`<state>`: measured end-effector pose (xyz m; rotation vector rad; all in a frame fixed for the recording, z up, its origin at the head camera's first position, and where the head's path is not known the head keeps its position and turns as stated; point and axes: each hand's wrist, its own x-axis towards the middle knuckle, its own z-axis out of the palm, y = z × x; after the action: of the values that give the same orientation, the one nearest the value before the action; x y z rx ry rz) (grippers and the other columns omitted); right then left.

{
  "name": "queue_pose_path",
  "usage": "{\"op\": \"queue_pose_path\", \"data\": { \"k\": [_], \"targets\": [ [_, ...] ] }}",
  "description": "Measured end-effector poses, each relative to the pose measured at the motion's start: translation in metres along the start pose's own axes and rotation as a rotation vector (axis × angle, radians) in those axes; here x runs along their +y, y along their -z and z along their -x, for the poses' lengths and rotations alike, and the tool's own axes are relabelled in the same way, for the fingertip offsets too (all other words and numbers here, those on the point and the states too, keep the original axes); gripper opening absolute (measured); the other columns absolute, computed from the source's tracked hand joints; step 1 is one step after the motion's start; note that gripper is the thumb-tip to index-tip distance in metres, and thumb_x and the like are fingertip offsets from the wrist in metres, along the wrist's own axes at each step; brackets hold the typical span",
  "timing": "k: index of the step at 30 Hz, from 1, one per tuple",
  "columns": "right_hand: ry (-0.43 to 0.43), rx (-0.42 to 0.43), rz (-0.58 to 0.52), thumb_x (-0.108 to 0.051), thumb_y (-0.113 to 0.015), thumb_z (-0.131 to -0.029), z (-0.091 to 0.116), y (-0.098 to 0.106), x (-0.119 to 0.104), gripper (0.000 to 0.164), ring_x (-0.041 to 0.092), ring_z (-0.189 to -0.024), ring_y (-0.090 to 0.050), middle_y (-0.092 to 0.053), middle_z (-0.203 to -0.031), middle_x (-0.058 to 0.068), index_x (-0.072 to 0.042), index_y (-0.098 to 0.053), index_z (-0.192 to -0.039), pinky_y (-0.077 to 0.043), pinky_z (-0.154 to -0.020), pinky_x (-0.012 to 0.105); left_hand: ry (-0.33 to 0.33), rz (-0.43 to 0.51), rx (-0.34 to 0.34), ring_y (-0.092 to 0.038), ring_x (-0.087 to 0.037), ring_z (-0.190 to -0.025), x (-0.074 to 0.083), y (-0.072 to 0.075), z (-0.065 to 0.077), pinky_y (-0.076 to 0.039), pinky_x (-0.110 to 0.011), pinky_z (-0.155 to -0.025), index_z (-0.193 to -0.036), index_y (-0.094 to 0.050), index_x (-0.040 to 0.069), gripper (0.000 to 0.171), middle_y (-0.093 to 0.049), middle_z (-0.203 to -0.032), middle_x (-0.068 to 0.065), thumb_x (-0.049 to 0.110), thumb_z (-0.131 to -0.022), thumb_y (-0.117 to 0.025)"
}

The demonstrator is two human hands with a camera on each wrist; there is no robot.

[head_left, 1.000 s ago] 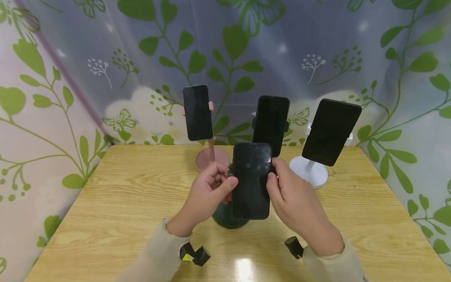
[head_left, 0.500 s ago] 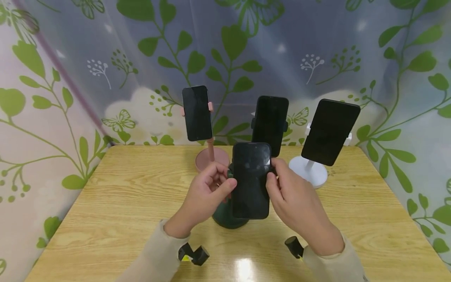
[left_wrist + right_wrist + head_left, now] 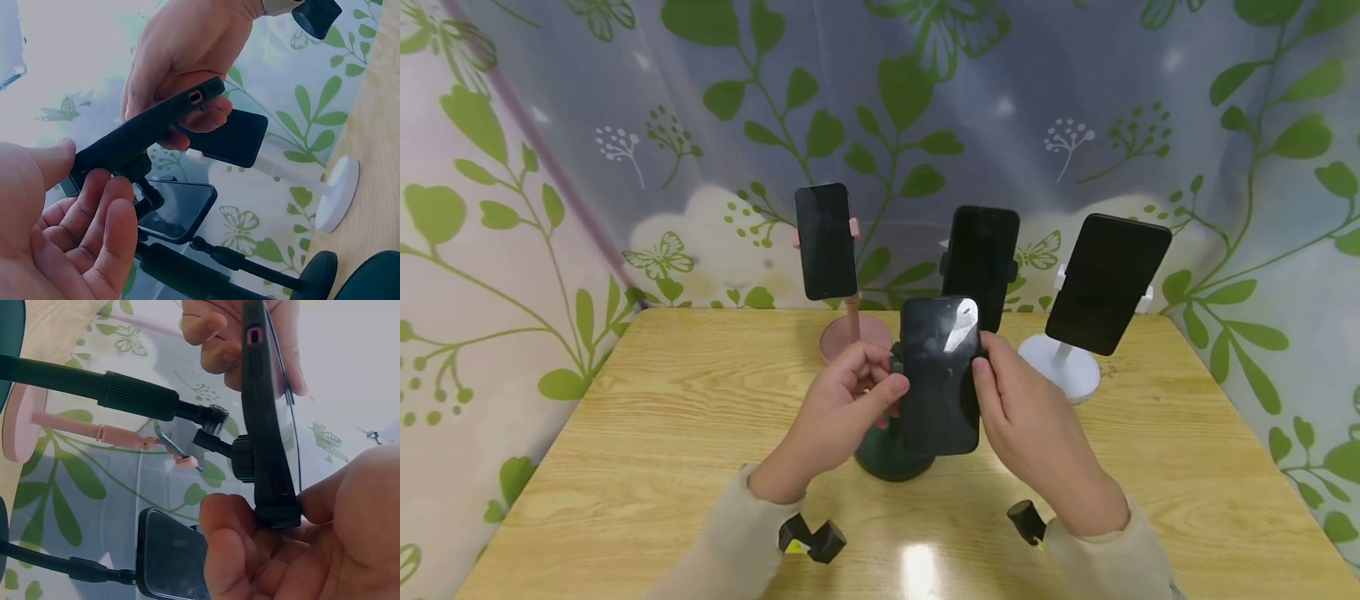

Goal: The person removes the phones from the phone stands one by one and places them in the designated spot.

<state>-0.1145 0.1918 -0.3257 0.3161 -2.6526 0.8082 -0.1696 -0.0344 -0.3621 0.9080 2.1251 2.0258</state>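
Observation:
A black smartphone [image 3: 940, 375] sits in the clamp of a dark green phone stand [image 3: 895, 462], its screen facing up toward the head camera. My left hand [image 3: 846, 408] pinches the phone's left edge, thumb at the front and fingers behind. On the opposite edge my right hand [image 3: 1037, 425] holds it the same way. The stand's ball joint [image 3: 215, 415] shows behind the phone in the right wrist view, with the ribbed pole [image 3: 140, 395] below it. In the left wrist view the phone's lower edge [image 3: 150, 128] shows a pink-rimmed port.
Behind stand three more phones: one on a pink stand [image 3: 831, 340], one black phone [image 3: 981, 262] in a dark holder, partly hidden by the held phone, and one on a white stand [image 3: 1060, 367]. All are on the wooden table [image 3: 700, 433], against a leaf-patterned cloth [image 3: 737, 150].
The held phone has tilted slightly, its lower edge rising in the head view, and a bright reflection now shows near its top right. Both hands keep their grip. The head view has shifted a little.

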Motion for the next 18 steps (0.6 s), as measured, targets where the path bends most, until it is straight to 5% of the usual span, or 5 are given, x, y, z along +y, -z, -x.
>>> {"op": "queue_pose_path", "data": {
  "k": [8, 18],
  "targets": [
    [-0.005, -0.009, 0.027, -0.027, -0.043, -0.112, -0.0032, -0.0048, 0.0025, 0.032, 0.021, -0.078, -0.061, -0.061, -0.086, 0.003, -0.008, -0.052, -0.137, -0.051, -0.071, 0.042, 0.022, 0.033, 0.034, -0.067, -0.018, -0.074, -0.0036, 0.0012, -0.0036, -0.058, -0.032, -0.063, -0.113, -0.059, 0.002, 0.020, -0.064, -0.090, -0.009, 0.018, -0.103, -0.066],
    [-0.008, 0.014, 0.025, -0.028, -0.044, -0.112, -0.0022, -0.0078, 0.0032, 0.032, 0.024, -0.081, -0.063, -0.066, -0.091, 0.006, -0.009, -0.053, -0.137, -0.052, -0.072, 0.044, 0.015, 0.040, 0.032, -0.066, -0.025, -0.071, -0.0044, 0.0019, -0.0042, -0.057, -0.031, -0.061, -0.110, -0.061, 0.002, 0.017, -0.064, -0.087, -0.009, 0.017, -0.102, -0.067]
  ]
}}
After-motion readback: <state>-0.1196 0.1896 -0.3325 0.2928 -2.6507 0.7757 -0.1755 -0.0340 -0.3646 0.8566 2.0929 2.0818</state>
